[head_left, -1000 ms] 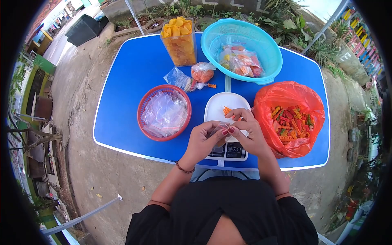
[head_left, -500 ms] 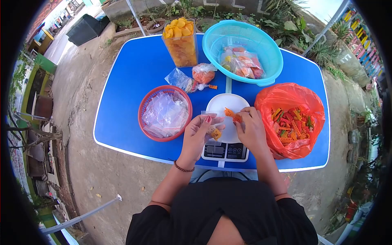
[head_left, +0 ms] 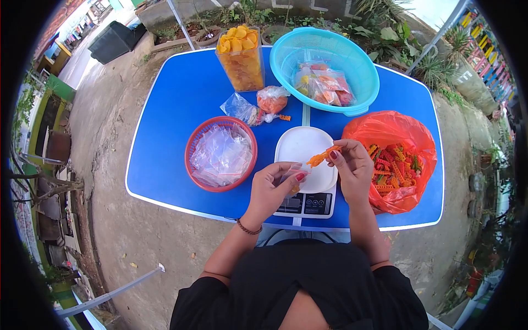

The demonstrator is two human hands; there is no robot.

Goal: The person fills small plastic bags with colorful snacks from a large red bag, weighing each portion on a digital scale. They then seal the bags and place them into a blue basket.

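Over the near part of a white kitchen scale (head_left: 294,144), my left hand (head_left: 273,190) is closed on a small clear plastic bag (head_left: 300,170). Something yellow-orange shows low in the bag, partly hidden by my fingers. My right hand (head_left: 353,168) pinches orange ridged snack sticks (head_left: 322,158) beside the bag's mouth, above the scale's plate. To the right, a red plastic bag (head_left: 423,143) stands open, full of red, orange and green snack sticks (head_left: 397,168). A red basket (head_left: 192,165) with a pile of clear bags (head_left: 221,151) is left of the scale.
A turquoise basin (head_left: 280,60) holding filled packets (head_left: 327,85) stands at the back. Beside it are a clear tub of yellow chips (head_left: 240,60) and a tied bag of orange contents (head_left: 272,100). A loose orange piece (head_left: 285,117) lies on the blue table (head_left: 159,126).
My right hand has turned and drawn slightly right, the snack sticks now pointing toward the bag. My left hand has shifted and its fingers have closed in at the bag's top.
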